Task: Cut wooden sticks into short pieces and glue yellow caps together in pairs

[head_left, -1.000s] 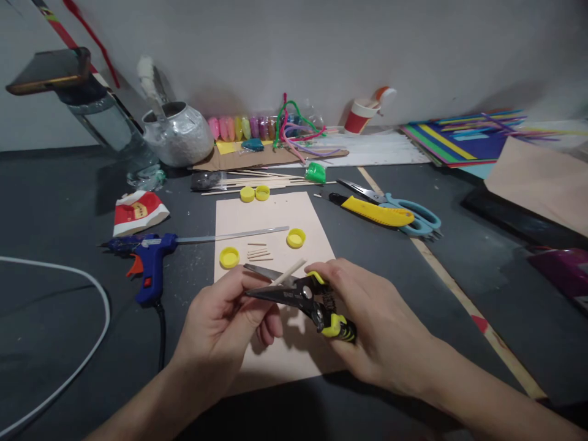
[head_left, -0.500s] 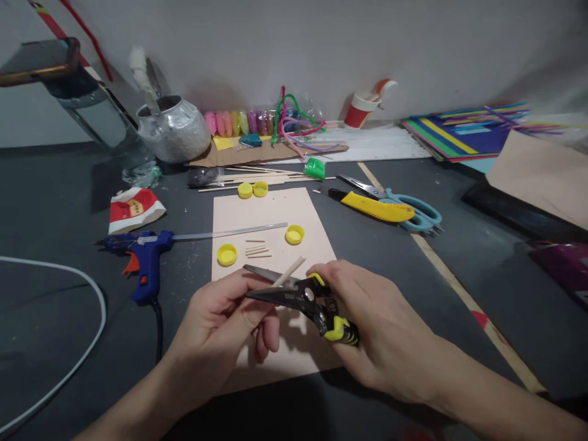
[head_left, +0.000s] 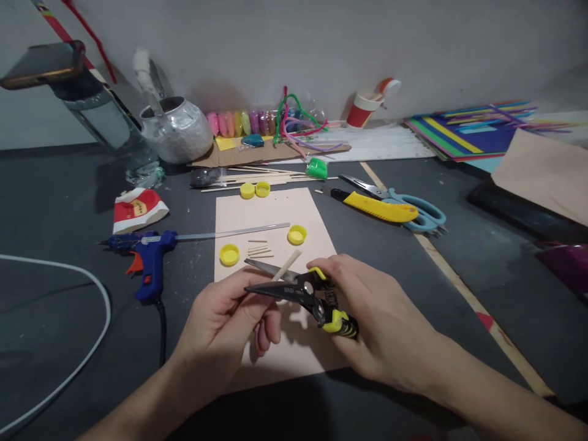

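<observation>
My left hand (head_left: 229,318) is closed, pinching a thin wooden stick (head_left: 288,265) between thumb and forefinger. My right hand (head_left: 381,312) grips black-and-yellow snips (head_left: 294,291), whose blades stand apart with the stick passing between them. Both hands are over a sheet of pale paper (head_left: 303,343). Just beyond them on the paper lie several short cut stick pieces (head_left: 260,252). A yellow bottle cap (head_left: 229,255) sits left of those pieces and another yellow cap (head_left: 297,234) to their right.
At left rests a blue glue gun (head_left: 150,263) with a glue stick, near a white cable (head_left: 103,306). A yellow utility knife (head_left: 381,207) and blue-handled scissors (head_left: 422,211) lie at right. Behind are long wooden sticks (head_left: 261,179), a silver pot (head_left: 179,131) and a red-white cup (head_left: 362,110).
The snips and the stick have tilted slightly relative to each other, with the stick still between the blades. The whole view has shifted a little; both hands keep their holds.
</observation>
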Motion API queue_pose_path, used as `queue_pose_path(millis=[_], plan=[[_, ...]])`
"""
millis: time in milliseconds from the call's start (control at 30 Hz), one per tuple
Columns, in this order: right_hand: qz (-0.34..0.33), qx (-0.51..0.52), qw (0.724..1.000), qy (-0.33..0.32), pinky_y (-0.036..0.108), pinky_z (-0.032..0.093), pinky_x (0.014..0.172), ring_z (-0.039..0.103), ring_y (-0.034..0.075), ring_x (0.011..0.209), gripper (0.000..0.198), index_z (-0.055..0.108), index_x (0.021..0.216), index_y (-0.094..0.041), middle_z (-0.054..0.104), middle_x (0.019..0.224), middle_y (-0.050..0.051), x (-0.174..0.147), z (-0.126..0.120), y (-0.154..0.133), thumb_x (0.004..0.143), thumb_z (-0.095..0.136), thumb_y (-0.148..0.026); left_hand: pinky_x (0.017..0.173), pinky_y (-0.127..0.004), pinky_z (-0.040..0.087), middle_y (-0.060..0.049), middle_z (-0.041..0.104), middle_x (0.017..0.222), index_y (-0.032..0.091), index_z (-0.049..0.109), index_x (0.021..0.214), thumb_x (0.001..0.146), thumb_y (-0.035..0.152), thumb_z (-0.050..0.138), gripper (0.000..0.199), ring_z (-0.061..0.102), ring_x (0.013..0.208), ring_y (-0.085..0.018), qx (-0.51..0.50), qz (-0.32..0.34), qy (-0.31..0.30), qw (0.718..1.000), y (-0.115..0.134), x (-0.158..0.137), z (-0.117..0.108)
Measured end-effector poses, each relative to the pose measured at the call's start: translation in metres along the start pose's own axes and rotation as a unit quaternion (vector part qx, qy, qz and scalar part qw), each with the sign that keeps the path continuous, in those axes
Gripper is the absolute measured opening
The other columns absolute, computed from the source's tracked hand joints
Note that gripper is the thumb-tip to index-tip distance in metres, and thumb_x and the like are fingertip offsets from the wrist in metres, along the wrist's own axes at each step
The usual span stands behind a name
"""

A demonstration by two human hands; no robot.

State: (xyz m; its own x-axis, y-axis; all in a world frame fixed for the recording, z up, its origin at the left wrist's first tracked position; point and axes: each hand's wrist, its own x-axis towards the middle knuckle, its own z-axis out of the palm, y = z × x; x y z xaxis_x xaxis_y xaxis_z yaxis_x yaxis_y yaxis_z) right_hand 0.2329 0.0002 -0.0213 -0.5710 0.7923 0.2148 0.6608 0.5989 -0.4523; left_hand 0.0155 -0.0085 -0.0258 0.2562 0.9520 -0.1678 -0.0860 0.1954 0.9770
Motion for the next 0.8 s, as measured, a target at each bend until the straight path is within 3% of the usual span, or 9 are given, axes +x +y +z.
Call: queue_pose_path(millis=[300, 533, 800], plan=[[-0.002, -0.018, 1.0, -0.007, 0.036, 0.045, 0.065, 0.055, 0.026, 0.08, 0.042, 0.05, 0.116, -0.01, 0.062, 0.096, 0.014, -0.005, -0.0007, -0.0001, 0.074, 0.054, -0.014, 0.044, -0.019, 0.043, 0.005, 0.06, 0.052, 0.02, 0.064, 0.074, 0.095, 0.024, 0.054, 0.023, 0.052, 0.044, -0.009, 0.064, 0.011, -0.015, 0.998, 0.0026, -0.0025, -0.0021], [0.008, -0.027, 1.0, -0.005, 0.035, 0.045, 0.066, 0.056, 0.025, 0.079, 0.04, 0.049, 0.115, -0.013, 0.063, 0.095, 0.013, -0.004, 0.0009, 0.0, 0.075, 0.054, -0.016, 0.044, -0.02, 0.044, 0.003, 0.062, 0.055, 0.019, 0.067, 0.078, 0.092, 0.023, 0.056, 0.019, 0.052, 0.044, -0.009, 0.08, 0.031, 0.044, 0.995, 0.0029, -0.0012, 0.0046], [0.006, -0.015, 1.0, -0.007, 0.035, 0.045, 0.067, 0.057, 0.025, 0.082, 0.037, 0.049, 0.116, -0.014, 0.063, 0.098, 0.013, -0.0005, -0.001, 0.0003, 0.079, 0.054, -0.018, 0.042, -0.019, 0.043, 0.003, 0.06, 0.054, 0.019, 0.069, 0.08, 0.095, 0.026, 0.052, 0.024, 0.051, 0.043, -0.009, 0.043, 0.018, -0.001, 0.999, -0.0001, 0.0007, -0.0024]])
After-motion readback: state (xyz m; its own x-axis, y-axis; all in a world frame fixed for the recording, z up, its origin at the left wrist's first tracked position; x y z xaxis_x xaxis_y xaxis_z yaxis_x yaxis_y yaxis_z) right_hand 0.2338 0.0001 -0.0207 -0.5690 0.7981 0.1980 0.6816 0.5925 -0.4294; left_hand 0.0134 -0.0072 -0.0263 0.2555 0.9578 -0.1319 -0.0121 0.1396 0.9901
